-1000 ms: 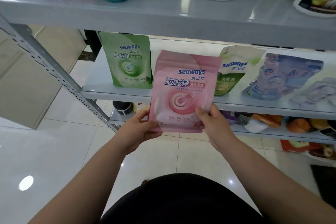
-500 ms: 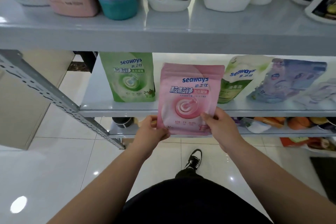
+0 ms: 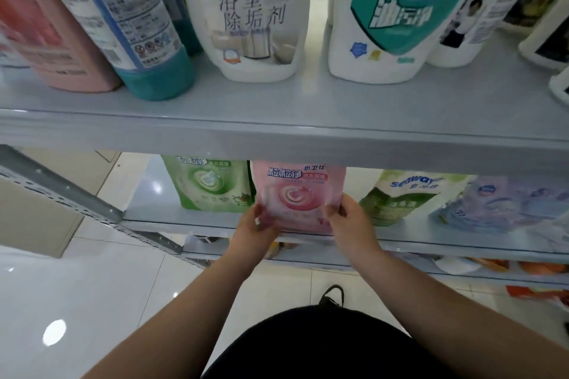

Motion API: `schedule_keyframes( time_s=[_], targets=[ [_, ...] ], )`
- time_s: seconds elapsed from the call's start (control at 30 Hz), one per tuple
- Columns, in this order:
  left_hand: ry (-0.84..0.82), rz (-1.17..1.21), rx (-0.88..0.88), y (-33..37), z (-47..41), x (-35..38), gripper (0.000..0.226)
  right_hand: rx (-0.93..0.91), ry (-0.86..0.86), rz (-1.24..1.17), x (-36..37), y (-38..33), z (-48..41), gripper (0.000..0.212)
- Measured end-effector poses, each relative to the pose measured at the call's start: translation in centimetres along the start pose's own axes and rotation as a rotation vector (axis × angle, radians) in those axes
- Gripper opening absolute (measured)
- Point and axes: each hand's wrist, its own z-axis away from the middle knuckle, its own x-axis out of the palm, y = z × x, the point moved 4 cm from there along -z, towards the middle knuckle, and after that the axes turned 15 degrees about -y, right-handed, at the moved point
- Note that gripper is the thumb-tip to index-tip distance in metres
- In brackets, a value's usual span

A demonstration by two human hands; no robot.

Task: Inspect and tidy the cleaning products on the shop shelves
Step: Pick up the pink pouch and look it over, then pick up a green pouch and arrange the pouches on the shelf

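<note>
Placing step: the pink pouch [image 3: 297,194] is being stood on the middle shelf [image 3: 446,243], just left of the frame's centre. I judge this to be the tidying part for this 1 item.
Pouch position: upright, front label facing out, between the green pouch [image 3: 212,184] on its left and the white-and-green pouch [image 3: 397,197] on its right. It is close beside the green one and apart from the other. Its base is at the shelf's front edge; I cannot tell whether it bears its own weight.
Left hand [image 3: 257,231]: pinches the lower left corner, fingers curled round the edge.
Right hand [image 3: 348,224]: pinches the lower right edge, thumb on the front.
Next move: probably push it deeper to line up with its 2 neighbours, square the face, then release gently so the soft pouch does not slump forward.
Pouch look: glossy pink, white swirl emblem, blue and white lettering. The top is hidden by the upper shelf [image 3: 277,132]. No tear or dent shows.
</note>
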Motion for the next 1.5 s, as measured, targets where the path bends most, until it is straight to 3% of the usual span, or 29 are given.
schedule_keyframes(
  time_s=[0.03, 0.13, 0.2, 0.33, 0.4, 0.5, 0.63, 0.9, 1.07, 1.17, 1.3, 1.43, 1.5],
  targets=[
    [-0.006, -0.029, -0.005, -0.1, 0.1, 0.0, 0.055, 0.001, -0.013, -0.028, 0.0, 0.1, -0.4, 0.009],
    [0.001, -0.158, 0.007, -0.7, 0.5, -0.6, 0.072, 0.013, -0.051, -0.148, -0.3, 0.5, -0.7, 0.043],
    [0.014, -0.344, 0.044, -1.1, 0.7, -0.6, 0.071, -0.014, -0.093, -0.141, 0.0, 1.3, -0.4, 0.048],
    [0.070, -0.734, 0.128, -2.9, 0.5, 0.6, 0.069, -0.006, -0.233, 0.508, 0.7, 3.5, 0.9, 0.035],
    [0.037, -0.930, 0.116, -3.7, 0.0, 1.5, 0.077, -0.053, -0.315, 0.810, 1.2, 4.0, 1.3, 0.040],
    [0.001, -1.221, 0.059, -3.5, -0.1, 2.4, 0.090, -0.119, -0.339, 0.977, 1.9, 3.8, 1.4, 0.058],
    [-0.060, -1.353, -0.038, -3.2, -0.9, 2.5, 0.087, -0.091, -0.310, 1.068, 2.6, 4.1, 1.0, 0.067],
    [-0.235, -1.453, -0.087, -2.9, -0.7, 2.2, 0.087, -0.033, -0.315, 1.050, 3.6, 3.7, 2.9, 0.069],
    [-0.223, -1.409, 0.062, -4.0, 1.4, 3.5, 0.080, 0.061, -0.392, 1.077, 3.5, 5.8, 8.0, 0.055],
    [-0.326, -1.359, 0.126, -4.8, 3.3, 6.6, 0.074, 0.203, -0.396, 1.036, 2.0, 7.7, 11.0, 0.039],
    [-0.403, -1.409, 0.204, -5.7, 5.8, 11.1, 0.058, 0.243, -0.374, 1.029, 0.0, 9.6, 13.7, 0.037],
    [-0.364, -1.329, 0.256, -3.3, 5.5, 13.0, 0.056, 0.221, -0.361, 0.988, -2.5, 10.6, 14.1, 0.038],
    [-0.288, -1.146, 0.276, -0.6, 4.7, 13.5, 0.061, 0.188, -0.347, 0.974, -4.2, 10.6, 13.5, 0.037]
  ],
)
